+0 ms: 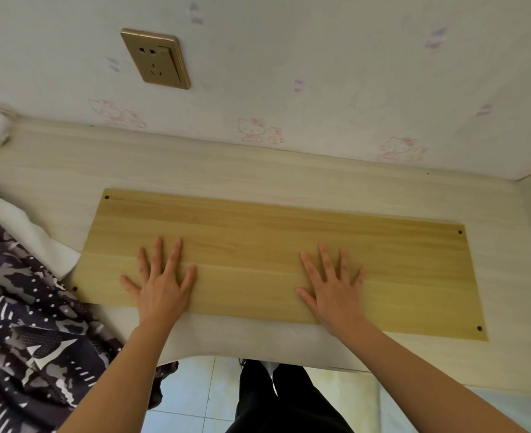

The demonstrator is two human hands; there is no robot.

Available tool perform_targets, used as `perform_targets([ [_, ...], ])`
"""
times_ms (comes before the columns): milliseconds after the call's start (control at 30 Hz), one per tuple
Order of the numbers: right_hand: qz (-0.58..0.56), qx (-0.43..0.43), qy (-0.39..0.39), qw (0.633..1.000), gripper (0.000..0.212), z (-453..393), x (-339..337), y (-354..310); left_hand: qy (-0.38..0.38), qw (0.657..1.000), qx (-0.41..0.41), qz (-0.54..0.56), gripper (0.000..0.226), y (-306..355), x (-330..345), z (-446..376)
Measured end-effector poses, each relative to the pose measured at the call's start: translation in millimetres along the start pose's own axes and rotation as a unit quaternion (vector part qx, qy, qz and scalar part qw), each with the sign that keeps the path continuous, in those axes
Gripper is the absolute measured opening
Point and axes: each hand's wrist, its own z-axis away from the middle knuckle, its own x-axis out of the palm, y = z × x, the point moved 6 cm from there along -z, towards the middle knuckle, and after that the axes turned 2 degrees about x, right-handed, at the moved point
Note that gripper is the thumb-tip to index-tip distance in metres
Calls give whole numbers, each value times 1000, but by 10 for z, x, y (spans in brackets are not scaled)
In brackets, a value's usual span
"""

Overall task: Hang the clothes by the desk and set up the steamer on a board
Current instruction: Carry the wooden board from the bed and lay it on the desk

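A long light-wood board (273,226) with a small hole near each corner lies flat on the pale desk (170,164). My left hand (161,282) rests palm down on the board's near left part, fingers spread. My right hand (333,287) lies flat on the near middle of the board, fingers spread too. Neither hand holds anything. Dark patterned clothes (17,323) hang over the desk's left side, with a white cloth (29,232) beside them. No steamer is in view.
A gold wall socket (156,59) sits on the wallpapered wall above the desk's back edge. A side wall closes the desk at the right. Below the desk's front edge are a tiled floor (195,389) and my dark trousers (276,401).
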Motion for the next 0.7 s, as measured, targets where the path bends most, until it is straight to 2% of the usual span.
perform_targets([
  [200, 4, -11, 28, 1000, 72, -100, -31, -24, 1, 1000, -3, -7, 60, -25, -18, -102],
  [533, -5, -24, 9, 1000, 77, -84, -71, 2, 9, 1000, -17, 10, 60, 82, 6, -37],
  [700, -11, -22, 3, 1000, 67, 23, -109, 104, 15, 1000, -11, 11, 63, 256, 102, 196],
])
